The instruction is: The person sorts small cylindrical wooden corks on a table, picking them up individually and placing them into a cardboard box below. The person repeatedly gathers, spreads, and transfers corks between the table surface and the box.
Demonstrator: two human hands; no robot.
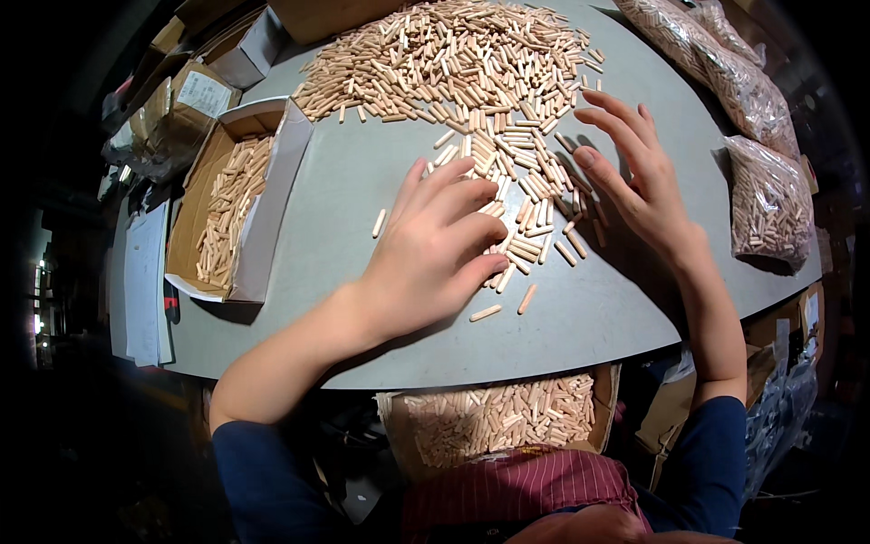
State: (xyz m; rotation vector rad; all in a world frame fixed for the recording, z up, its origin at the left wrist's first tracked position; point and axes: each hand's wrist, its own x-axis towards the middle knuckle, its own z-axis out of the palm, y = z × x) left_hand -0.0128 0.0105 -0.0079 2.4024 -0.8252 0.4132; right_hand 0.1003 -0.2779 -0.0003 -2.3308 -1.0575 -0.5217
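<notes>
Left fingers bend palm-down; right fingers spread apart.

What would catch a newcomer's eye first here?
The big heap of wooden pegs on the far side of the grey table. Next, the left hand over loose pegs mid-table, the right hand open beside them. An open box of pegs stands at left, clear bags at right.

On my feed, a smooth grey table sits under strong light that throws dark, defined shadows across its right side. Around it I see a dim room, mostly sunk in blackness. At far left, small white lights glow, too blurred for me to identify.
</notes>
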